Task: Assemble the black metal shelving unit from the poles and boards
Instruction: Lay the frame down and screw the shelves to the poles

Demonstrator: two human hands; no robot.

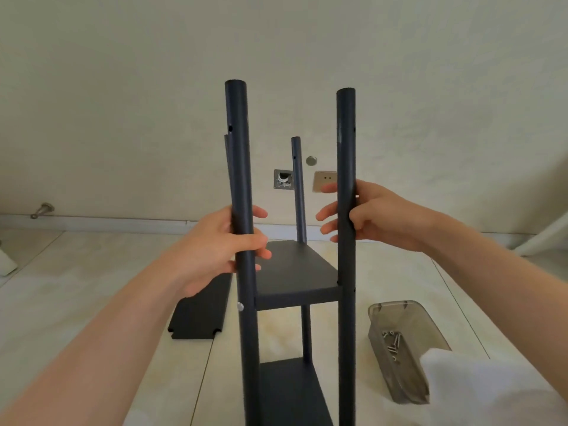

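Note:
The black shelving unit stands upright on the floor in front of me. Two boards sit in it: an upper board (299,273) and a lower board (292,392). My left hand (215,250) grips the near left pole (241,186) at mid height. My right hand (368,215) holds the near right pole (346,179), thumb in front, fingers behind. A far right pole (298,186) rises behind the upper board. Most of the far left pole (226,149) is hidden behind the near left one. A silver screw (240,306) shows on the near left pole.
A loose black board (201,315) lies flat on the tiled floor to the left of the unit. A clear plastic tray (402,342) with several screws sits on the floor at the right. White cloth (479,392) fills the lower right corner. The wall stands close behind.

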